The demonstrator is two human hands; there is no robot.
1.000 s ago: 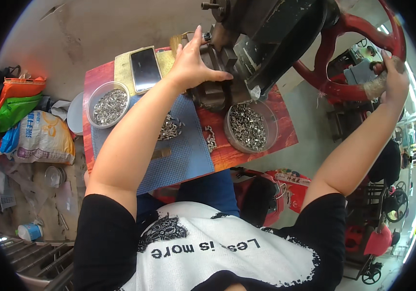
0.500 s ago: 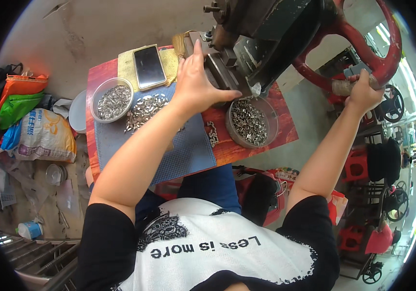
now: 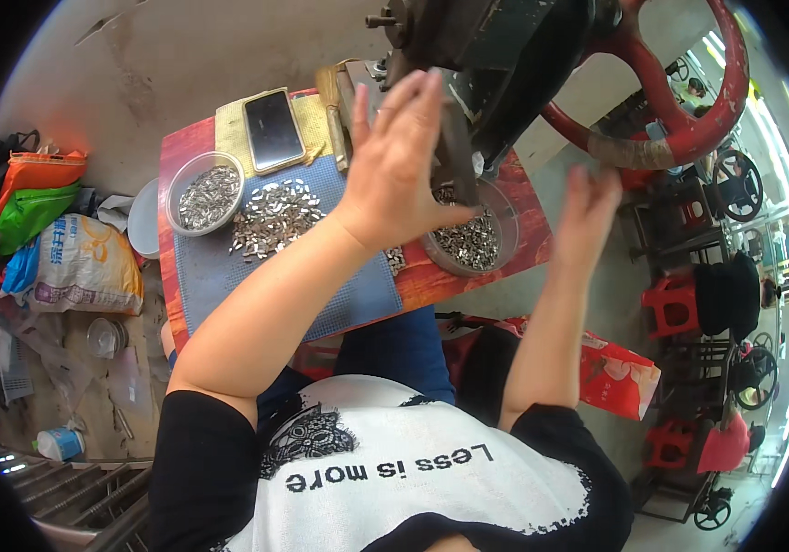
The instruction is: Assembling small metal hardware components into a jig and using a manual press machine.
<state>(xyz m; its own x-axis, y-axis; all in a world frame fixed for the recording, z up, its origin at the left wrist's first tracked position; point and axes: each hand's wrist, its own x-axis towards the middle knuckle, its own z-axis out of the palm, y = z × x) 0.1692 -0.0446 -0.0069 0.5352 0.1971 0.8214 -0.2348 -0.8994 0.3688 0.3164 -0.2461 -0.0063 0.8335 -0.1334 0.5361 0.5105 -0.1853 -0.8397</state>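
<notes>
My left hand (image 3: 394, 166) is raised at the press (image 3: 500, 46), its fingers stretched up and its thumb apart. It hides part of the press's bed, and nothing shows in its grasp. My right hand (image 3: 588, 216) hangs in the air between the table and the red handwheel (image 3: 680, 152), smeared by motion and touching neither. Below the left thumb stands a clear round tub of small metal pieces (image 3: 468, 241). A loose heap of shiny metal pieces (image 3: 275, 219) lies on the blue mat (image 3: 321, 299), left of my left forearm.
A second clear tub of metal pieces (image 3: 209, 198) stands at the table's left. Behind it a phone (image 3: 274, 131) lies on a yellow cloth, beside a brush (image 3: 331, 101). Sacks (image 3: 91, 262) crowd the floor at left. Red stools (image 3: 670, 305) and other handwheel machines stand at right.
My right hand has let go of the handwheel and swung left toward the table. My left hand has shifted slightly right and turned, fingers more upright in front of the press.
</notes>
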